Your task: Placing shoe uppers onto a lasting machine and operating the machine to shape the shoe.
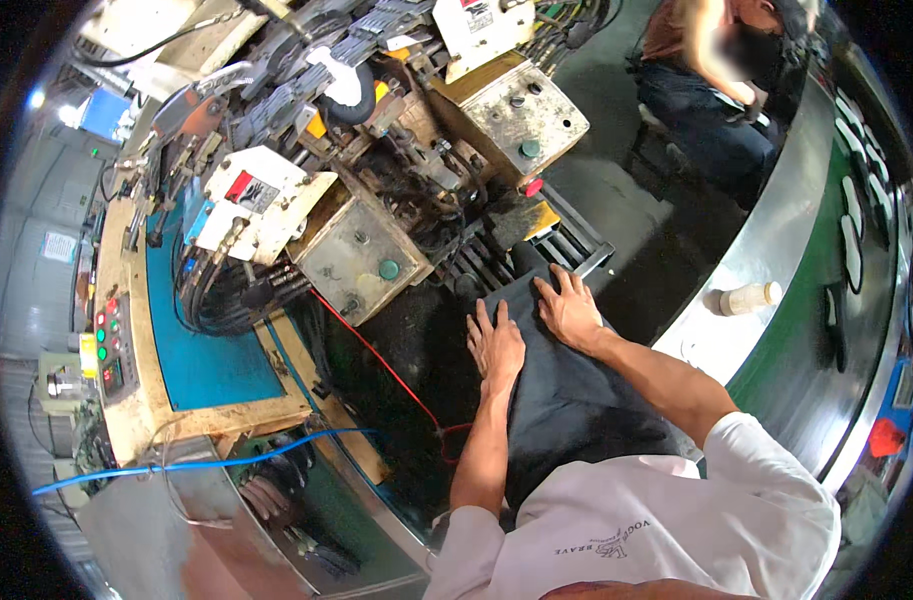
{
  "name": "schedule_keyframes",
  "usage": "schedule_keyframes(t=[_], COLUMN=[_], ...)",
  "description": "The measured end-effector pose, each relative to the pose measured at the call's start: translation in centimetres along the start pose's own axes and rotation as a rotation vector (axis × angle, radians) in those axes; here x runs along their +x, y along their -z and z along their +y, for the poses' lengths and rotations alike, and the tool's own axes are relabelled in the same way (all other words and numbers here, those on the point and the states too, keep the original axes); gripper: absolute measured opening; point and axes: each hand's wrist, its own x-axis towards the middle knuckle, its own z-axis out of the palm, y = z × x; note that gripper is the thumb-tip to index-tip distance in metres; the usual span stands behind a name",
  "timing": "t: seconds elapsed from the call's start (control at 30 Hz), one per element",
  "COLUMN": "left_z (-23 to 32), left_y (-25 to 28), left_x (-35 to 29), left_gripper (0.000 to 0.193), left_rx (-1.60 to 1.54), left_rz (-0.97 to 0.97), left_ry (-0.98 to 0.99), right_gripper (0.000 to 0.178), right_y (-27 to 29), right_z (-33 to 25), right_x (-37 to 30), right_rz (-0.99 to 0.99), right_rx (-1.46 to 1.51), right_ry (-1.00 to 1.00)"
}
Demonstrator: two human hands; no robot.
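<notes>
My left hand (496, 346) lies with its fingers apart on the dark trousers (576, 405) over my legs, close to the knee. Beside it on the right, my right hand (570, 310) rests on the same dark cloth, fingers stretched forward. Neither hand holds anything. Just ahead of them stands a large machine with two stained control boxes, one at the left (361, 262) and one at the right (521, 118), both with green buttons. A shoe-like white and dark piece (344, 88) sits up in the machine's middle.
At the right runs a green conveyor belt (776, 350) carrying several pale soles (852, 235). A white bottle (750, 298) lies on its metal edge (721, 325). Another person (711, 100) sits at the far right. A blue hose (216, 464) and a red cord (376, 355) cross at the left.
</notes>
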Motion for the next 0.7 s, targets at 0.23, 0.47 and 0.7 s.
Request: schedule_keyframes(t=[0.23, 0.47, 0.7], left_z=[-0.6, -1.1, -1.7], left_y=[0.1, 0.3, -0.9], left_x=[0.5, 0.1, 0.0], left_gripper=[0.056, 0.057, 0.056], left_rx=[0.037, -0.092, -0.115], left_rz=[0.136, 0.058, 0.105], left_ry=[-0.024, 0.031, 0.023], right_gripper=[0.052, 0.049, 0.048], right_y=[-0.9, -1.7, -2.3], right_z=[0.0, 0.0, 0.1], right_x=[0.7, 0.5, 0.5], right_rz=[0.092, -0.017, 0.016], right_rx=[0.007, 0.016, -0.011], right_ry=[0.075, 0.041, 0.079])
